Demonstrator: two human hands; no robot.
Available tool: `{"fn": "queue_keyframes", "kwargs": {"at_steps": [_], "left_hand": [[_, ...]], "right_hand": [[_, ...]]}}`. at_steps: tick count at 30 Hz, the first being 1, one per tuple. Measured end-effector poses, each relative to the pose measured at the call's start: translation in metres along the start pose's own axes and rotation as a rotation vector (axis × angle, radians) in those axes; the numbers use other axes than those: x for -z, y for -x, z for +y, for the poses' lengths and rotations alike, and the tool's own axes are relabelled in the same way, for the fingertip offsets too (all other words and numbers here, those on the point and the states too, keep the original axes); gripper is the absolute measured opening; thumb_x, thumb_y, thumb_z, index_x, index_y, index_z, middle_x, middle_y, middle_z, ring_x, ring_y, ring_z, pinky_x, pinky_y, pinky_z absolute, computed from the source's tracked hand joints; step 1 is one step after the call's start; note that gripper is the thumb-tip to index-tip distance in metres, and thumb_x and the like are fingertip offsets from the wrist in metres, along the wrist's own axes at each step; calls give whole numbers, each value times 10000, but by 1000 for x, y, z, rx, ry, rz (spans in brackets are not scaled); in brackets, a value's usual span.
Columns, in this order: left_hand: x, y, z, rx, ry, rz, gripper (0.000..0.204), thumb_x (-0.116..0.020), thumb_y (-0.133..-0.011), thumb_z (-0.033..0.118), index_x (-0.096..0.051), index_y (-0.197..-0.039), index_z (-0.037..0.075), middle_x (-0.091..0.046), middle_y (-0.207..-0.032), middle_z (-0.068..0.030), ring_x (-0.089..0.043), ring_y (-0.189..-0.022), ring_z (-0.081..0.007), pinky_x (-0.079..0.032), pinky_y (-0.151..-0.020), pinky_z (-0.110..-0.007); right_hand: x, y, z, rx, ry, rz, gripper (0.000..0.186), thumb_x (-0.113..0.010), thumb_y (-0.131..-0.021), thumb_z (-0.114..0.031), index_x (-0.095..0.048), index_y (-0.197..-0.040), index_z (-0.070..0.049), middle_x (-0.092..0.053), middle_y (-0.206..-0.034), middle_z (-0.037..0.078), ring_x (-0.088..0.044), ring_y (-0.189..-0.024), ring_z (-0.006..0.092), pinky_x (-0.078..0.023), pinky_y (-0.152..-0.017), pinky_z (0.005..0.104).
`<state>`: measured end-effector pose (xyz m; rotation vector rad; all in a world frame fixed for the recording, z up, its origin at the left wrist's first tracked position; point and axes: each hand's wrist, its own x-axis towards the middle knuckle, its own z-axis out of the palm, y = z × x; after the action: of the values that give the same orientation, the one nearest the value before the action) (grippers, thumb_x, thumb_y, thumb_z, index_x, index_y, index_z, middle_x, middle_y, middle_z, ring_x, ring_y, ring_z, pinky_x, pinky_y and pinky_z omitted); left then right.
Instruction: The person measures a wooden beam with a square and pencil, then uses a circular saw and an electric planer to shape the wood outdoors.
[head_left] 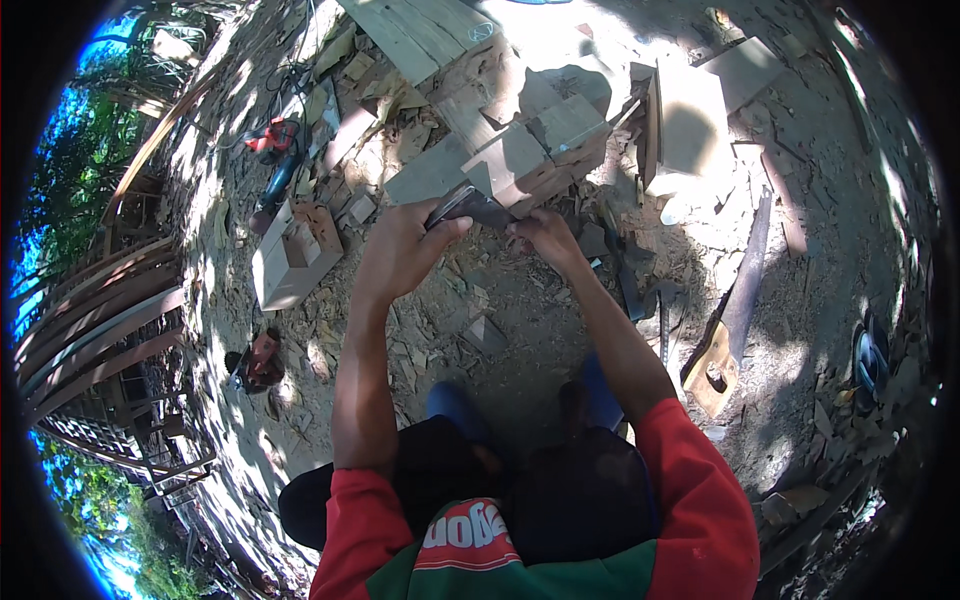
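Out in the open here, bare earthen ground dappled with sun, greenery off at the far left, and wood chips scattered all about. Into the middle we go: 2 bare hands, 1 dark flat piece, and it sits right between them! The left hand has it clamped at its left end, thumb laid over the near face, fingers tucked behind. The right hand pinches the other end with its fingertips, so both grips are closed on the same thing, and it bridges the gap, tilted a little. What it is exactly, too dark to tell.

Just beyond, a pale timber block lies with its near end close to the right fingers; whether the dark piece touches it, I cannot tell.

And the score so far? Midway, I'd judge. Sawn stock is down, a hollowed block rests at the left with its opening cut, yet no finished assembly shows, and the dark piece is in the hands rather than set anywhere. How much shaping remains on the timber, the view doesn't settle. Over on the right, the handsaw lies on the ground, untouched by either hand.
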<state>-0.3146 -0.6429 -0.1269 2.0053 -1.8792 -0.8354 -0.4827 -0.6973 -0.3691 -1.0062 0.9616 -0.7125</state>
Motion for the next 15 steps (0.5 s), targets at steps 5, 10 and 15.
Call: {"fn": "queue_keyframes", "kwargs": {"at_steps": [5, 10, 15], "left_hand": [[1, -5, 6, -69, -20, 2, 355, -669, -901, 350, -656, -861, -3, -458, -557, 2, -436, -541, -90, -374, -533, -300], [2, -3, 5, -17, 4, -10, 337, -628, -901, 340, -661, -918, 5, -519, -611, -146, -497, -568, -263, -426, -603, -382], [-2, 3, 1, -45, 79, 30, 295, -674, -904, 304, -664, -882, 10, -463, -582, 24, -427, -556, -70, -348, -523, -277]], "right_hand": [[-2, -1, -2, -31, 24, 0, 304, -654, -811, -179, -671, -1008, 53, -691, -809, 81, -610, -600, 138, -486, -585, 308], [-1, 0, -7, -66, 17, -27, 262, -679, -796, -171, -684, -987, 7, -677, -870, 54, -607, -741, 127, -499, -636, 283], [-3, 1, -6, -58, 19, -10, 285, -678, -794, -174, -684, -1005, 17, -694, -855, 63, -599, -665, 122, -485, -610, 282]]}}
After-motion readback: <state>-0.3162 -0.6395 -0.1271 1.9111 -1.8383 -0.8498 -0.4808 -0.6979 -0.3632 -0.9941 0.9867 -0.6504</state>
